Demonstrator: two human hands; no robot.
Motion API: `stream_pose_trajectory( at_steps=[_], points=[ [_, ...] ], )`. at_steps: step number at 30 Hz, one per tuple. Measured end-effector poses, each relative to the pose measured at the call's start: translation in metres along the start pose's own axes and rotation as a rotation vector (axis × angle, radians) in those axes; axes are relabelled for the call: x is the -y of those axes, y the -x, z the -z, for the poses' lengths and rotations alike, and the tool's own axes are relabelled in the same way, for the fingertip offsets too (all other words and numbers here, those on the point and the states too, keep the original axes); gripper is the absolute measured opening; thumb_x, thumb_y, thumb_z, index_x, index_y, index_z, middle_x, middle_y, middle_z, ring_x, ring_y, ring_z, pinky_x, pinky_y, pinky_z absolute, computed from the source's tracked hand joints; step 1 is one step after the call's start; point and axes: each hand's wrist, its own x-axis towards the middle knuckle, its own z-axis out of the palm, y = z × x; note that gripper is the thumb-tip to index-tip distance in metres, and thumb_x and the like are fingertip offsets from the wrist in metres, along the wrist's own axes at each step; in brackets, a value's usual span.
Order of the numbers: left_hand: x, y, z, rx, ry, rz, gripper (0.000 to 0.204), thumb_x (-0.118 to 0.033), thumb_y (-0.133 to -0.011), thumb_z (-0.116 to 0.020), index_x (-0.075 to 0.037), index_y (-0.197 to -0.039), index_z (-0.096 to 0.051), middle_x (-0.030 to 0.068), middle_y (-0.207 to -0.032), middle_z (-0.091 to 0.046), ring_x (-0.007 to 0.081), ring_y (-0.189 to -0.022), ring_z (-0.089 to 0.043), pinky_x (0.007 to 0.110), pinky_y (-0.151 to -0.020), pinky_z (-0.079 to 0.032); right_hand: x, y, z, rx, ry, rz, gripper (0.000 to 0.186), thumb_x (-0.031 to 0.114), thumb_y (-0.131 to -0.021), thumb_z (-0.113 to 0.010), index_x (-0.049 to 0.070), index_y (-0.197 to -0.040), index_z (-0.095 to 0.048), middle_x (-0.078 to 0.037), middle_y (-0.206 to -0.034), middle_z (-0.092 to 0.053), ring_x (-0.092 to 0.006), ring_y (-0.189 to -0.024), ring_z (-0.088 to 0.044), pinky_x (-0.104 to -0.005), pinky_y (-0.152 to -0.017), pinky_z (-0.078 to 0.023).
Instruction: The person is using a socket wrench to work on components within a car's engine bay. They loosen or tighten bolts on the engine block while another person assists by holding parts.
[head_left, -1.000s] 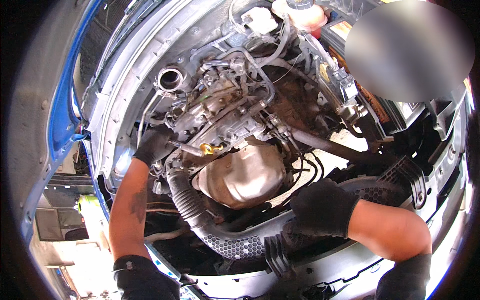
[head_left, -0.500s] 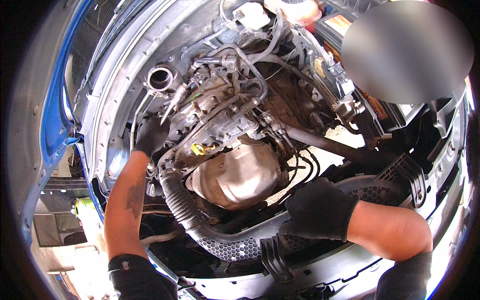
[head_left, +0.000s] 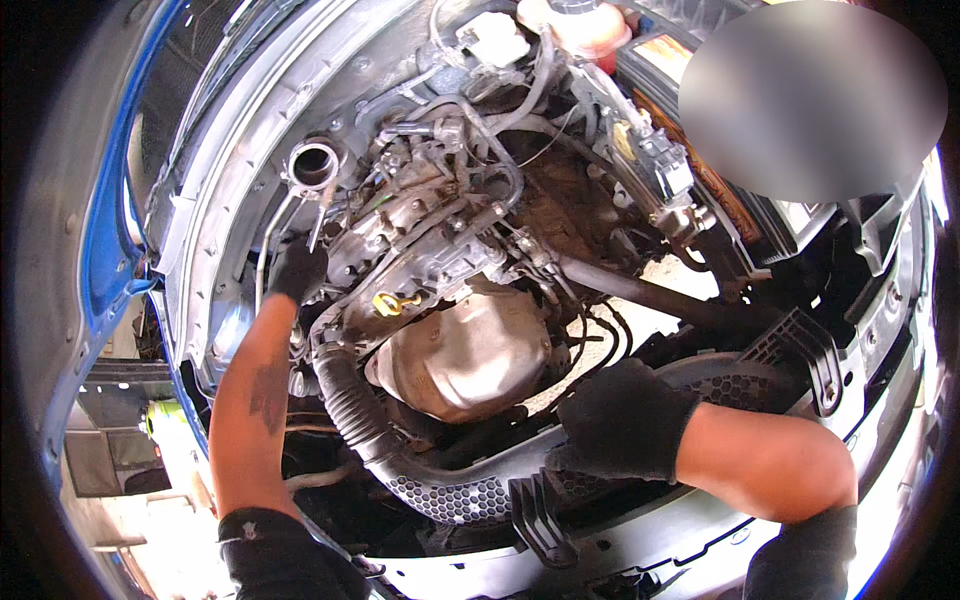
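Note:
My left hand (head_left: 298, 268), in a black glove, is closed on a slim metal tool (head_left: 318, 228) low behind the engine (head_left: 410, 220), just below a round open metal port (head_left: 311, 165). The tool points upward, and its full shape is hidden among the parts. A yellow dipstick handle (head_left: 393, 303) is to the right and below that hand. My right hand (head_left: 620, 418), also gloved, has curled fingers on the front duct (head_left: 450, 495) at lower right; what they grip is hidden. A large pale metal cover (head_left: 465, 350) lies between my hands.
A ribbed hose (head_left: 355, 400) curves down the engine's front. A coolant tank (head_left: 570, 25) sits at the top, a blurred oval covers the upper right, and the blue open body edge (head_left: 105, 280) runs along the left. A black bracket (head_left: 540, 520) stands at the front.
My left hand has moved up slightly, and its tool has swung from lying sideways near the dipstick to pointing up toward the port. My right hand has shifted slightly left with the view.

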Motion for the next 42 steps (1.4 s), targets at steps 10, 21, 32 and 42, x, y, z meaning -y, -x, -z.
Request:
stream_pose_trajectory(
  at_steps=[10,21,32,42],
  points=[
    [-0.033,0.019,0.097,0.029,-0.308,-0.173,0.027,-0.034,-0.089,-0.066,-0.010,-0.098,-0.074,0.0221,-0.093,-0.072,0.0438,-0.085,-0.070,0.053,-0.075,-0.056,0.003,-0.001,0.006,0.109,-0.045,-0.038,0.039,0.045,-0.086,-0.064,0.010,-0.078,-0.078,-0.014,-0.074,-0.073,-0.0334,-0.071,-0.074,-0.0517,-0.062,-0.054],
    [-0.084,0.010,0.148,-0.207,-0.005,-0.492,0.017,-0.021,-0.085,-0.072,-0.004,-0.088,-0.070,0.0243,-0.083,-0.068,0.0452,-0.081,-0.066,0.052,-0.069,-0.052,0.003,-0.002,0.008,0.102,-0.008,-0.016,0.040,0.046,-0.085,-0.066,0.009,-0.074,-0.076,-0.015,-0.072,-0.072,-0.0327,-0.068,-0.073,-0.0509,-0.060,-0.054],
    [-0.088,0.005,0.150,-0.126,-0.145,-0.450,0.020,-0.023,-0.085,-0.072,-0.004,-0.090,-0.070,0.0251,-0.082,-0.069,0.0444,-0.082,-0.069,0.052,-0.072,-0.055,0.002,-0.001,0.002,0.022,0.023,0.004,0.052,0.056,-0.087,-0.066,0.007,-0.070,-0.072,-0.014,-0.066,-0.069,-0.0328,-0.062,-0.070,-0.0475,-0.058,-0.054],
    [-0.070,0.006,0.141,-0.210,-0.043,-0.333,0.025,-0.028,-0.090,-0.070,-0.003,-0.095,-0.073,0.0256,-0.083,-0.069,0.0460,-0.078,-0.067,0.053,-0.068,-0.053,0.005,-0.001,0.011,0.045,0.002,0.007,0.050,0.054,-0.085,-0.068,0.007,-0.069,-0.072,-0.014,-0.065,-0.068,-0.0330,-0.063,-0.071,-0.0462,-0.058,-0.055]
  ],
)
